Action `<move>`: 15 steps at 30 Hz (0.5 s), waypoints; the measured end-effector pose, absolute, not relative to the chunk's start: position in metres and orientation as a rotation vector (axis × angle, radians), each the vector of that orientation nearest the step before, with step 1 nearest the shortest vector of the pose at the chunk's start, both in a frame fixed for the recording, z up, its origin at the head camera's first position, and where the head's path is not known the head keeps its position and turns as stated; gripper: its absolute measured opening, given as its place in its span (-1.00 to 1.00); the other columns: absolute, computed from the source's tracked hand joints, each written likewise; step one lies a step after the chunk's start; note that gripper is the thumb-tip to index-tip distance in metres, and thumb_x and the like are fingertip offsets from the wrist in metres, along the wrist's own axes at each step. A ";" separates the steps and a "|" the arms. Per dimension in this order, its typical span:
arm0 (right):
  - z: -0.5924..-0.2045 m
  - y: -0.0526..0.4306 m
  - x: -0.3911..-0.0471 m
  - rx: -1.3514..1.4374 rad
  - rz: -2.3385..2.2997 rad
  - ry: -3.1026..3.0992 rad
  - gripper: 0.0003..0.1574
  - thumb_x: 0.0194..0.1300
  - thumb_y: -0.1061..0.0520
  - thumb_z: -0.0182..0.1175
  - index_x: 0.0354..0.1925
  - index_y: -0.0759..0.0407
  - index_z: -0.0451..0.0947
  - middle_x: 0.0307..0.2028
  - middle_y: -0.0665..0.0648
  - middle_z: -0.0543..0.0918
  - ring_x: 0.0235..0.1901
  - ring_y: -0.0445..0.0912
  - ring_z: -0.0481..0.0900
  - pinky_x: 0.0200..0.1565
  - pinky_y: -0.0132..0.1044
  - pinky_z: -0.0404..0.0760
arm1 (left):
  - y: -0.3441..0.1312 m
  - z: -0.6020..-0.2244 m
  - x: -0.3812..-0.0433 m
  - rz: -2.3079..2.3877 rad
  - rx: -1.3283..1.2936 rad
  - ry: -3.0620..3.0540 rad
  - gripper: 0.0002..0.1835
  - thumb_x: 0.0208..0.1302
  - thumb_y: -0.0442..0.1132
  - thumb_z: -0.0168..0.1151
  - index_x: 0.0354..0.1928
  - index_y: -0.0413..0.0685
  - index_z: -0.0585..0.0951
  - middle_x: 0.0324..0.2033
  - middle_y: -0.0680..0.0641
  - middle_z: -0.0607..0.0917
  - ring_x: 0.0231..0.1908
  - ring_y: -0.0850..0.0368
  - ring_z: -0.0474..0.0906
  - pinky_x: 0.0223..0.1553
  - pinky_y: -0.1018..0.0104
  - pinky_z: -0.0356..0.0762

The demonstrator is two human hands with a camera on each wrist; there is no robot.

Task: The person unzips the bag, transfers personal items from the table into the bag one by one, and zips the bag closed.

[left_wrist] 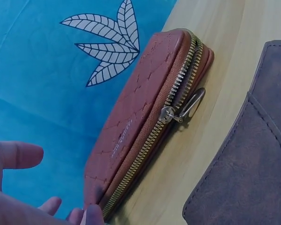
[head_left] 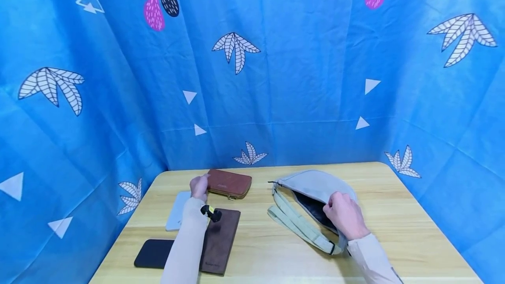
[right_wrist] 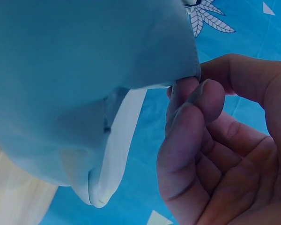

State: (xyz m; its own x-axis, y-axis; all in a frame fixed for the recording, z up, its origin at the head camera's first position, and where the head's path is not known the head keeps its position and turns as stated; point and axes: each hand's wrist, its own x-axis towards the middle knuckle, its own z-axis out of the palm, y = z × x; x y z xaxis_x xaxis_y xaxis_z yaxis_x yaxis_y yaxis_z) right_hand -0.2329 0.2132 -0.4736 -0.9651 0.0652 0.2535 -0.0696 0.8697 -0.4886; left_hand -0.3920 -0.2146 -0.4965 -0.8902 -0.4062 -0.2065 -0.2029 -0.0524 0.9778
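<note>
My left hand (head_left: 199,186) is at the left end of a reddish-brown zip wallet (head_left: 229,183). In the left wrist view the thumb stands apart from the wallet, and fingertips (left_wrist: 94,213) are right at its near end. The wallet's brass zipper runs along its edge, with a metal pull hanging from it. My right hand (head_left: 345,214) pinches the opening edge of a pale grey waist bag (head_left: 315,183). The bag gapes there, showing a dark lining. In the right wrist view, thumb and fingers (right_wrist: 180,145) grip the edge of the bag's fabric.
Under my left forearm lies a dark brown leather folder (head_left: 225,236). A black phone-like slab (head_left: 154,252) and a pale blue flat item (head_left: 177,209) lie left of it. The bag's pale green strap (head_left: 300,227) loops on the wooden table (head_left: 260,257). Blue patterned curtains (head_left: 300,78) enclose the back and sides.
</note>
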 end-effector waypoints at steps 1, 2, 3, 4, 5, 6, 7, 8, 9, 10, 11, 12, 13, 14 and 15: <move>-0.474 0.213 -0.233 0.004 0.741 -2.783 -0.43 0.13 0.34 0.15 -0.75 -0.04 0.06 -0.69 -0.13 -0.02 -0.67 -0.18 0.05 -0.61 -0.32 0.11 | -0.215 -0.497 -0.391 -2.073 0.675 -2.068 -0.78 0.48 -0.20 0.11 -0.01 -0.22 0.51 -0.27 -0.19 0.65 -0.29 -0.01 0.60 0.01 0.12 0.60; -0.474 0.213 -0.234 0.003 0.740 -2.787 -0.43 0.13 0.34 0.15 -0.75 -0.04 0.06 -0.69 -0.13 -0.02 -0.67 -0.19 0.05 -0.60 -0.32 0.12 | -0.216 -0.497 -0.390 -2.071 0.684 -2.085 -0.60 0.49 -0.18 0.09 0.24 -0.26 0.45 0.01 -0.31 0.64 -0.02 -0.12 0.63 0.18 0.07 0.59; -0.475 0.213 -0.234 0.001 0.739 -2.790 -0.42 0.13 0.33 0.15 -0.76 -0.04 0.06 -0.70 -0.13 -0.01 -0.68 -0.18 0.06 -0.60 -0.32 0.12 | -0.217 -0.497 -0.389 -2.068 0.693 -2.105 -0.44 0.50 -0.17 0.07 0.43 -0.29 0.32 0.28 -0.39 0.50 0.24 -0.22 0.52 0.35 0.00 0.50; -0.475 0.213 -0.234 -0.001 0.738 -2.794 -0.42 0.13 0.33 0.15 -0.77 -0.04 0.07 -0.70 -0.13 -0.01 -0.68 -0.19 0.07 -0.60 -0.32 0.13 | -0.218 -0.498 -0.387 -2.064 0.699 -2.132 -0.30 0.51 -0.16 0.05 0.56 -0.31 0.14 0.50 -0.42 0.26 0.46 -0.30 0.29 0.50 -0.08 0.35; -0.476 0.213 -0.235 -0.004 0.738 -2.796 -0.43 0.12 0.33 0.15 -0.77 -0.03 0.07 -0.70 -0.13 0.00 -0.68 -0.18 0.07 -0.60 -0.32 0.14 | -0.218 -0.498 -0.386 -2.074 0.698 -2.155 -0.19 0.52 -0.15 0.03 0.62 -0.29 -0.07 0.62 -0.37 -0.01 0.58 -0.32 0.02 0.59 -0.15 0.15; -0.476 0.213 -0.235 -0.008 0.738 -2.797 -0.43 0.12 0.33 0.15 -0.78 -0.03 0.08 -0.71 -0.13 0.01 -0.69 -0.18 0.09 -0.61 -0.32 0.15 | -0.219 -0.499 -0.385 -2.072 0.697 -2.179 -0.18 0.52 -0.15 0.02 0.63 -0.29 -0.10 0.62 -0.37 -0.04 0.59 -0.33 -0.01 0.59 -0.17 0.12; -0.477 0.213 -0.235 -0.011 0.735 -2.798 -0.44 0.11 0.34 0.15 -0.78 -0.03 0.09 -0.71 -0.13 0.02 -0.69 -0.18 0.10 -0.61 -0.32 0.15 | -0.220 -0.500 -0.384 -2.066 0.691 -2.209 -0.17 0.53 -0.15 0.02 0.63 -0.29 -0.12 0.63 -0.38 -0.06 0.60 -0.35 -0.03 0.60 -0.19 0.10; -0.477 0.213 -0.235 -0.012 0.735 -2.795 -0.44 0.11 0.33 0.15 -0.78 -0.03 0.09 -0.71 -0.13 0.02 -0.69 -0.18 0.11 -0.61 -0.32 0.15 | -0.220 -0.501 -0.384 -2.058 0.682 -2.239 -0.15 0.52 -0.15 0.02 0.63 -0.29 -0.14 0.63 -0.38 -0.07 0.60 -0.35 -0.05 0.60 -0.20 0.09; -0.477 0.213 -0.235 -0.013 0.736 -2.792 -0.44 0.11 0.34 0.15 -0.78 -0.03 0.09 -0.71 -0.13 0.02 -0.69 -0.18 0.10 -0.61 -0.32 0.15 | -0.220 -0.502 -0.384 -2.042 0.673 -2.272 -0.14 0.52 -0.14 0.04 0.63 -0.30 -0.15 0.62 -0.39 -0.08 0.60 -0.36 -0.05 0.60 -0.20 0.09; -0.477 0.213 -0.235 -0.014 0.735 -2.791 -0.45 0.10 0.34 0.15 -0.78 -0.03 0.10 -0.71 -0.13 0.02 -0.69 -0.19 0.11 -0.61 -0.32 0.15 | -0.220 -0.503 -0.385 -2.025 0.665 -2.297 -0.13 0.52 -0.14 0.05 0.63 -0.30 -0.15 0.62 -0.40 -0.07 0.60 -0.36 -0.06 0.60 -0.19 0.09; -0.477 0.213 -0.235 -0.014 0.733 -2.789 -0.45 0.10 0.34 0.14 -0.78 -0.04 0.09 -0.71 -0.13 0.02 -0.69 -0.19 0.10 -0.61 -0.32 0.15 | -0.220 -0.504 -0.386 -1.990 0.659 -2.328 -0.13 0.50 -0.14 0.06 0.62 -0.32 -0.13 0.61 -0.43 -0.04 0.58 -0.38 -0.03 0.60 -0.20 0.10; -0.477 0.213 -0.235 -0.013 0.734 -2.788 -0.45 0.10 0.34 0.14 -0.77 -0.04 0.09 -0.71 -0.13 0.01 -0.69 -0.19 0.09 -0.61 -0.32 0.14 | -0.220 -0.505 -0.387 -1.952 0.659 -2.361 -0.13 0.49 -0.13 0.08 0.62 -0.33 -0.11 0.59 -0.45 -0.01 0.57 -0.39 -0.01 0.59 -0.20 0.11; -0.477 0.213 -0.234 -0.011 0.736 -2.786 -0.45 0.10 0.34 0.14 -0.77 -0.04 0.08 -0.70 -0.13 0.01 -0.68 -0.19 0.08 -0.61 -0.33 0.13 | -0.220 -0.506 -0.388 -1.911 0.661 -2.394 -0.12 0.48 -0.12 0.09 0.62 -0.34 -0.09 0.58 -0.47 0.02 0.56 -0.41 0.01 0.58 -0.21 0.12; -0.477 0.213 -0.234 -0.011 0.742 -2.787 -0.45 0.10 0.34 0.13 -0.76 -0.04 0.07 -0.70 -0.13 0.00 -0.68 -0.20 0.06 -0.61 -0.33 0.12 | -0.220 -0.507 -0.389 -1.867 0.671 -2.426 -0.12 0.46 -0.11 0.12 0.61 -0.35 -0.06 0.56 -0.48 0.06 0.54 -0.43 0.04 0.57 -0.22 0.14; -0.477 0.213 -0.235 -0.014 0.748 -2.790 -0.45 0.09 0.35 0.13 -0.76 -0.04 0.06 -0.70 -0.13 -0.01 -0.68 -0.20 0.05 -0.61 -0.34 0.11 | -0.220 -0.508 -0.390 -1.809 0.686 -2.462 -0.12 0.44 -0.10 0.15 0.60 -0.35 -0.01 0.53 -0.50 0.11 0.52 -0.45 0.07 0.56 -0.24 0.17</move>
State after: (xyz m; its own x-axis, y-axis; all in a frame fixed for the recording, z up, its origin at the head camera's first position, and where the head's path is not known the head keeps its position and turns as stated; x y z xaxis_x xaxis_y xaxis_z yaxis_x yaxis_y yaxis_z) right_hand -0.2345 0.2131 -0.4774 -0.9682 0.0742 0.2389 -0.0553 0.8679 -0.4937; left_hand -0.3902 -0.2196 -0.5080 -0.9038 -0.3509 -0.2450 -0.3386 0.2363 0.9108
